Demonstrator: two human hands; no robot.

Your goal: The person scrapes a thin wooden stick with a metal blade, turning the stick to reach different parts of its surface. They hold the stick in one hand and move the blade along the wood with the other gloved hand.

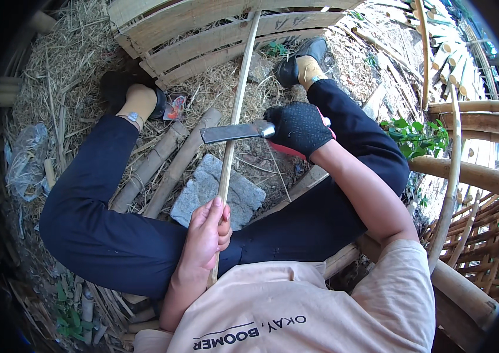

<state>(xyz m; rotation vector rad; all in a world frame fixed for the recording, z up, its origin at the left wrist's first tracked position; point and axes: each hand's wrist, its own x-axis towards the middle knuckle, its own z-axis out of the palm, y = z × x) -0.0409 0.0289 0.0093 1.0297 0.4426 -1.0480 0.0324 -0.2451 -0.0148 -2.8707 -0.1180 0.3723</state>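
Note:
A long, thin bamboo strip (239,100) runs from near my shirt up and away to a slatted wooden crate. Wrapped around its lower part is my bare left hand (207,229), thumb along the strip. My right hand (299,129), in a black and red work glove, is closed on the handle of a knife with a broad, blunt-ended blade (226,133). The blade lies across the strip, well above my left hand. The glove mostly hides the handle. Below the blade, between my legs, sits a rough grey stone block (193,191).
The slatted wooden crate (202,44) stands ahead, by my feet. Bamboo pieces (170,167) lie on the straw-covered ground. At left is crumpled clear plastic (25,162). Bamboo poles (467,173), a green plant (417,136) and a woven bamboo basket (488,247) are at right.

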